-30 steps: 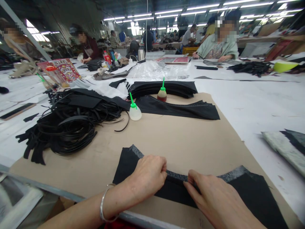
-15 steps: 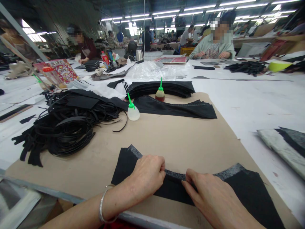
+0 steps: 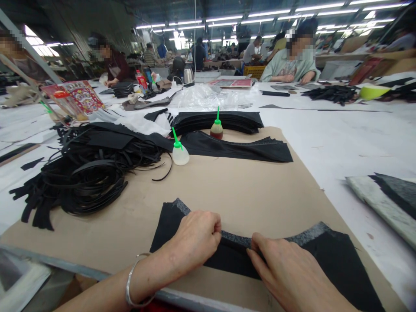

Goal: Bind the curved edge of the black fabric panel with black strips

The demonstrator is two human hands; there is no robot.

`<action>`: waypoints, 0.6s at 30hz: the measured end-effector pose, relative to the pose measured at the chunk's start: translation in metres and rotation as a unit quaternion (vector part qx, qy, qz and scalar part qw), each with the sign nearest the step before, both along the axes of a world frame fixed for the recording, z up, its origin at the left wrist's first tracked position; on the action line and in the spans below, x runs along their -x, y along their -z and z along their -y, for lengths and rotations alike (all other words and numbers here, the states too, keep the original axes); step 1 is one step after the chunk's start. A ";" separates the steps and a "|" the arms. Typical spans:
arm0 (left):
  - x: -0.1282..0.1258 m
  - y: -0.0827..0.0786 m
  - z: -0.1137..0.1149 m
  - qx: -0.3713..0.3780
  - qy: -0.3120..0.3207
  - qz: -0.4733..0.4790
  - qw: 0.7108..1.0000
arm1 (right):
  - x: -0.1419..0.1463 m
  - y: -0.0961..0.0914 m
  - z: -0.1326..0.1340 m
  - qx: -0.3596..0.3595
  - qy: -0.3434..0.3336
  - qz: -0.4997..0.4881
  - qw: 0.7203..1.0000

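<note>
A curved black fabric or leather piece (image 3: 344, 264) lies before me, its concave far edge bordered by a speckled grey strip (image 3: 307, 235). On that edge, left of its middle, rests my left hand (image 3: 198, 236), fingers curled closed; what lies inside them is hidden. My right hand (image 3: 286, 262) pinches the same edge between thumb and fingers, a short way to the right. Part of the grey border shows between the hands. Beyond stand two squeeze bottles with green nozzles, one whitish (image 3: 180, 155) and one holding brown liquid (image 3: 216, 130).
Brown board (image 3: 146, 229) covers the table here. A heap of black strips (image 3: 87, 173) lies left; stacked black pieces (image 3: 217, 121) lie at the back. A marbled slab (image 3: 380, 208) bearing dark pieces is at right. Across the table sits a person in pale green (image 3: 273, 67).
The view has shifted slightly, moving most things a little left. Both hands keep nearly the same place on the black piece. The person opposite has moved their hands a little.
</note>
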State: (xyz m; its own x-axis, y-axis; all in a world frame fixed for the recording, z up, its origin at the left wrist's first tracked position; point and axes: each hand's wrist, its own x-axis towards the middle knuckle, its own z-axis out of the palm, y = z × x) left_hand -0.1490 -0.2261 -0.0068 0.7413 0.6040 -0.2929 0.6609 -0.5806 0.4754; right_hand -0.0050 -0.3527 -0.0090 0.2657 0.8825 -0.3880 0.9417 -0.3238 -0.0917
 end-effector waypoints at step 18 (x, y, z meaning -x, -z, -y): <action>0.004 -0.002 0.008 0.011 -0.001 -0.019 1.000 | -0.021 0.006 0.036 -0.004 0.060 -0.063 0.996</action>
State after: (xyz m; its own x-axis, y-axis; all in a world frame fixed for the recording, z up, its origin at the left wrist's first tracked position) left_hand -0.1534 -0.2341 -0.0052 0.7278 0.5992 -0.3336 0.6803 -0.5691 0.4619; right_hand 0.0156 -0.3891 -0.0146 0.3186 0.8512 -0.4171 0.8775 -0.4313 -0.2099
